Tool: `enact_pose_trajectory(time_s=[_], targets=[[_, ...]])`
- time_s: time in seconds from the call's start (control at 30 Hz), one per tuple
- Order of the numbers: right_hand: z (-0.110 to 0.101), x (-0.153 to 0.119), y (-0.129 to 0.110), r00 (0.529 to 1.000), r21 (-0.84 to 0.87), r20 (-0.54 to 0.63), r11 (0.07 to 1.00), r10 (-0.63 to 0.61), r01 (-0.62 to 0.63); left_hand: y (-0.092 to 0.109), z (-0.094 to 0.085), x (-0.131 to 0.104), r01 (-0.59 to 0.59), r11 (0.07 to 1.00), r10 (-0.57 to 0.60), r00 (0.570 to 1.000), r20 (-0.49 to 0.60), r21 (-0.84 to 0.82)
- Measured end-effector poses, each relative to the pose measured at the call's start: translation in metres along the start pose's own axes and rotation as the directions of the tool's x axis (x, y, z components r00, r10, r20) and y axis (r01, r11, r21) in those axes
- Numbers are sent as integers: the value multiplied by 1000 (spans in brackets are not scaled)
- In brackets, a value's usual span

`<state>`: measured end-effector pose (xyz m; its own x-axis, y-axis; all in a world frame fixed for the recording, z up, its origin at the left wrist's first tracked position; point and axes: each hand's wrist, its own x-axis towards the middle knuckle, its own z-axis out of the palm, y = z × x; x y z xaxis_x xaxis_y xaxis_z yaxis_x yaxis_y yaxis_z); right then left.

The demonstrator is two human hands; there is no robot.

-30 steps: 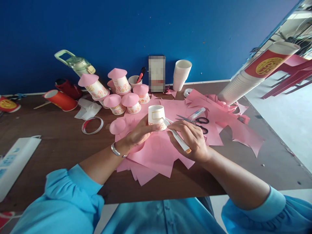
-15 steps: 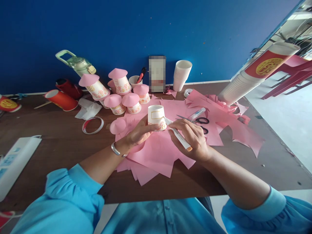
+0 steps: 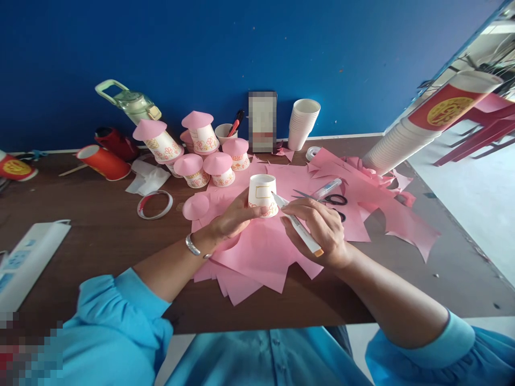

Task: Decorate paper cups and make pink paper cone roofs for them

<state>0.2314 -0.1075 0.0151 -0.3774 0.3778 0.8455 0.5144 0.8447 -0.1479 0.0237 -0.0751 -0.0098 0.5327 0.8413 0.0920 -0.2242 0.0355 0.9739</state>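
Blue cloth sleeves reach in from both lower corners, the forearms slanting inward toward the middle. The left hand, with a silver bracelet at the wrist, curls round the left and lower part of a white paper cup, its thumb lying across the front; this grip is closed only as far as the cup allows. The right hand is bent over a white marker, its grip pinched tight on the barrel, the tip at the cup's right side, beside a drawn yellow rectangle. Whether the tip touches cannot be told.

Beneath the cup, overlapping pink paper covers the centre of the brown tabletop, which runs back to a blue wall. Beyond the left hand cluster cups with pink cone roofs. A phone leans on the wall, near a stack of white cups.

Scissors lie just beyond the right hand. Brown wood shows between the paper's points and the near edge, and left of the left forearm. The right edge slants past a tall cup stack, with pale floor and a pink stool beyond.
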Motion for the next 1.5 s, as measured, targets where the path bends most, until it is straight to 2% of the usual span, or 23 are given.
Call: enact_pose_trajectory(time_s=[0.1, 0.4, 0.8, 1.03, 1.2, 1.5], targets=[[0, 0, 1, 1000, 12, 10, 1000, -4, 4, 5, 1, -1, 49, 999, -49, 998, 33, -13], [-1, -1, 1, 999, 29, 36, 1000, 7, -8, 8, 3, -3, 96, 995, -96, 995, 4, -2], [2, -2, -2, 999, 28, 51, 1000, -7, 6, 6, 1, 0, 10, 1000, -10, 996, 85, -4], [2, -2, -3, 1000, 58, 11, 998, -23, 23, 2, 0, -1, 46, 999, -46, 999, 21, -15], [5, -5, -5, 996, 39, 60, 997, -63, 61, 0, 2, -3, 34, 999, -33, 998, -44, 14], [6, -10, -2, 992, 74, 108, 996, -65, 57, 1, 6, -5, 43, 999, -43, 996, -73, 7]])
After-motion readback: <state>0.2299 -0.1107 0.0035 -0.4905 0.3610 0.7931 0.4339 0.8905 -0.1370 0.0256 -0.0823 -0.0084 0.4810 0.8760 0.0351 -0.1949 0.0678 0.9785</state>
